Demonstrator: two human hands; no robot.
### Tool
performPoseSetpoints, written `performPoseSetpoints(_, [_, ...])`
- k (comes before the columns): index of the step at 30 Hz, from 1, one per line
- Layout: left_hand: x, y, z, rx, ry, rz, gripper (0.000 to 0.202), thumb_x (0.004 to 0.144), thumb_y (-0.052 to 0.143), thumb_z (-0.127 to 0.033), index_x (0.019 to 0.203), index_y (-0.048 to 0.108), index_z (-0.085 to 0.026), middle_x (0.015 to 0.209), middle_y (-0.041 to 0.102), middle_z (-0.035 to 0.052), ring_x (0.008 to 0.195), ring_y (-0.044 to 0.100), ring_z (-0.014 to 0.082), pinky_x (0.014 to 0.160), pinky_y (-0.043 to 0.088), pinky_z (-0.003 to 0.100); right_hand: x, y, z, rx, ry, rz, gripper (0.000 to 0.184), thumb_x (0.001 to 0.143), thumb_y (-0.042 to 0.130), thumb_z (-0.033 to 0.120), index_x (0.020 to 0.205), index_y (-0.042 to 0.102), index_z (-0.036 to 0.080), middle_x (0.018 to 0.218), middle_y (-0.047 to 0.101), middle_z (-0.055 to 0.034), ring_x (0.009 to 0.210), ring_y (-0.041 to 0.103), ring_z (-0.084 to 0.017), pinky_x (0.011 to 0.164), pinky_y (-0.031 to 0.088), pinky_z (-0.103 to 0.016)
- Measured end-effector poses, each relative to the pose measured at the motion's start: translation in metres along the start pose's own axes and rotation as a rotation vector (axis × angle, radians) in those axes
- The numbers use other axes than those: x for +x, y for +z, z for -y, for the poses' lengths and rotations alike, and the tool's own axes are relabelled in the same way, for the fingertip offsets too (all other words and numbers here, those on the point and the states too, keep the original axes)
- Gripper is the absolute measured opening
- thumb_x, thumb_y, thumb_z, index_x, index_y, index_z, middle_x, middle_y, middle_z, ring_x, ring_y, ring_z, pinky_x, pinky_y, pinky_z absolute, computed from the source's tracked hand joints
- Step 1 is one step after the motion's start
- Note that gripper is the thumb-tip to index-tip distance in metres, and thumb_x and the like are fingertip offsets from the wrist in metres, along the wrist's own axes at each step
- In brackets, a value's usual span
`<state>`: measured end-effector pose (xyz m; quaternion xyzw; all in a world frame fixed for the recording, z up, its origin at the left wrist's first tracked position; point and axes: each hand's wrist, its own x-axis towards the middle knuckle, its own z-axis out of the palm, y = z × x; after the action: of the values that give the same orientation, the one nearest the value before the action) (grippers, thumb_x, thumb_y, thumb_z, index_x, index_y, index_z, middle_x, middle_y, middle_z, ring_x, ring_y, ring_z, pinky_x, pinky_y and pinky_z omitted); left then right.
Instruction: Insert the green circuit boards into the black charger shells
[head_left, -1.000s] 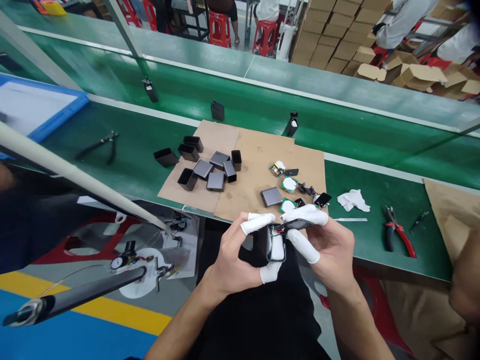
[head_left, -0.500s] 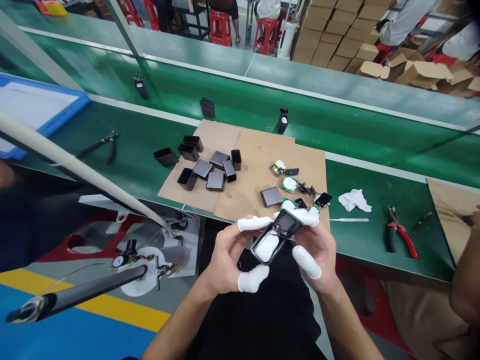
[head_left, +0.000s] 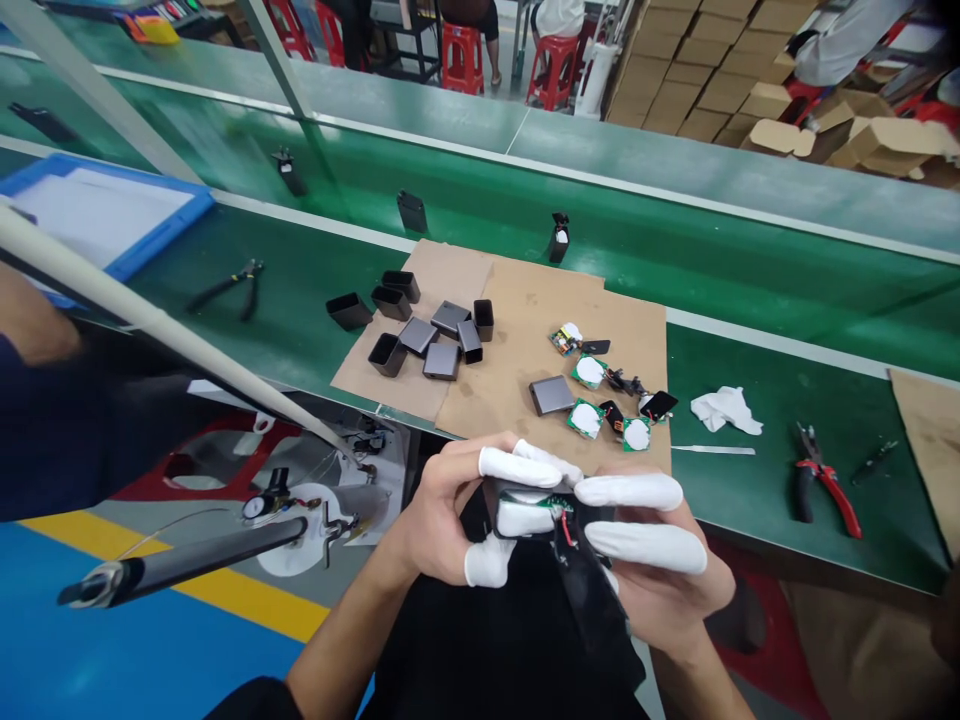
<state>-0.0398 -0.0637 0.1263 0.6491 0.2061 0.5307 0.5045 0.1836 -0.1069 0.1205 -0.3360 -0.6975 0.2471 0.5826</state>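
Note:
Between my two hands, over my lap, is a dark charger case (head_left: 491, 497), tipped so its open side faces me. A white pad (head_left: 525, 518), a bit of green board and red wires show in the opening. A black end piece (head_left: 589, 585) hangs by the wires at its right. My left hand (head_left: 457, 510) grips the left end, with white-covered fingers on top and thumb below. My right hand (head_left: 656, 545) holds the right side, two white-covered fingers lying across it and its thumb mostly hidden. Behind them lie several circuit boards (head_left: 586, 419) with white discs.
Several empty grey cases (head_left: 441, 360) and a single one (head_left: 551, 395) lie on cardboard (head_left: 517, 300). Red-handled pliers (head_left: 821, 485), a white cloth (head_left: 726, 410) and a flat strip (head_left: 712, 450) are at right. Dark cutters (head_left: 229, 288) lie left; a slanted pole (head_left: 187, 345) crosses there.
The charger case has been turned, its opening now towards me and the black end piece swung down on its wires. My right fingers have moved onto its right side.

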Motion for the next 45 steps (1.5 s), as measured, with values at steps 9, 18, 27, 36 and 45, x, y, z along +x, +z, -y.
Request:
performPoseSetpoints(9, [0.004,0.008,0.002,0.055,0.065,-0.019,0.049,0.091,0.085,-0.046,0.134,0.076,-0.024,0.117,0.083,0.0170,0.099,0.083,0.0314,0.084,0.070,0.044,0.019,-0.005,0.007,0.033,-0.009,0.058,0.074,0.076,0.095,0.012,0.144,0.069,0.025,0.121,0.079,-0.0121,0.107,0.077,-0.031,0.085,0.070,-0.048])
performPoseSetpoints(18, [-0.010,-0.018,0.017,0.438,-0.218,0.000,0.053,0.080,0.072,-0.020,0.134,0.075,-0.023,0.122,0.081,0.0100,0.106,0.078,0.0268,0.093,0.064,0.037,0.017,0.007,-0.041,0.118,0.438,0.150,0.036,0.085,0.095,0.028,0.117,0.080,0.030,0.112,0.083,-0.0054,0.102,0.079,-0.026,0.092,0.067,-0.042])
performPoseSetpoints(27, [-0.001,-0.047,0.033,0.553,-0.258,-0.006,0.047,0.081,0.066,-0.017,0.127,0.075,-0.021,0.115,0.081,0.0085,0.102,0.079,0.0260,0.093,0.063,0.039,0.014,0.040,-0.081,0.441,0.750,-0.045,0.036,0.083,0.095,0.037,0.114,0.080,0.027,0.116,0.084,-0.0072,0.101,0.082,-0.026,0.090,0.071,-0.041])
performPoseSetpoints(36, [0.002,-0.026,0.054,0.805,0.203,-0.197,0.058,0.087,0.079,-0.021,0.144,0.068,-0.019,0.125,0.077,0.0169,0.108,0.078,0.0274,0.087,0.068,0.039,0.029,0.065,-0.058,0.534,0.709,-0.294,0.076,0.062,0.108,0.029,0.129,0.070,0.027,0.129,0.078,-0.0091,0.121,0.078,-0.029,0.109,0.066,-0.045])
performPoseSetpoints(45, [0.002,-0.031,0.030,0.961,0.332,-0.111,0.052,0.098,0.077,-0.039,0.144,0.067,-0.019,0.132,0.077,0.0222,0.109,0.079,0.0298,0.082,0.069,0.041,0.048,0.046,-0.038,0.454,0.622,-0.205,0.026,0.083,0.093,0.014,0.101,0.083,0.029,0.101,0.086,-0.0012,0.093,0.085,-0.021,0.089,0.072,-0.033])
